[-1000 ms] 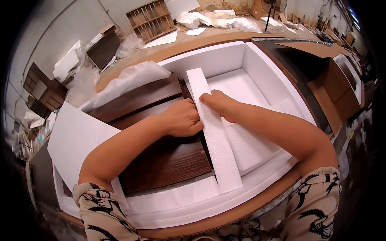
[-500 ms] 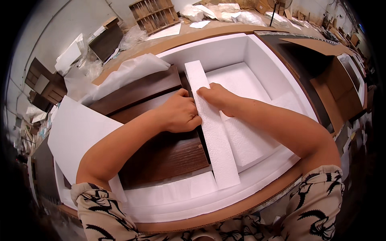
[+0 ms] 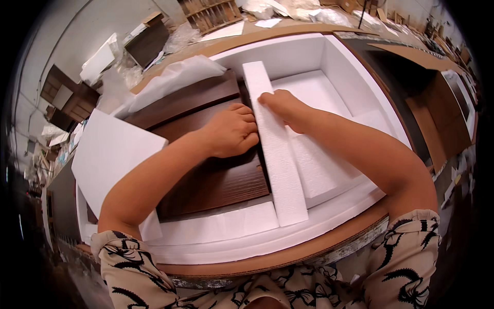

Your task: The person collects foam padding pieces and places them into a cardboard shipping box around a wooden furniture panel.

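Observation:
A long white foam strip (image 3: 278, 154) lies across the inside of a foam-lined cardboard box, beside dark brown wooden pieces (image 3: 221, 185). My right hand (image 3: 288, 110) grips the strip from its right side, thumb on top and the other fingers hidden beyond the edge. My left hand (image 3: 231, 131) is closed over the wood at the strip's left edge. Its fingertips curl down into the dark gap there, so what they hold is hidden. A white foam sheet (image 3: 113, 154) leans at the box's left end, partly behind my left forearm.
White foam walls (image 3: 355, 72) line the box, with foam blocks (image 3: 329, 165) in its right part. Crumpled wrapping (image 3: 180, 77) covers the far left edge. An open cardboard box (image 3: 437, 118) stands to the right. Wooden furniture (image 3: 64, 95) and a slatted pallet (image 3: 211, 13) stand farther back.
The whole scene sits slightly higher in the picture as the view has shifted. My left fingers look curled further down beside the strip; my right hand keeps its grip.

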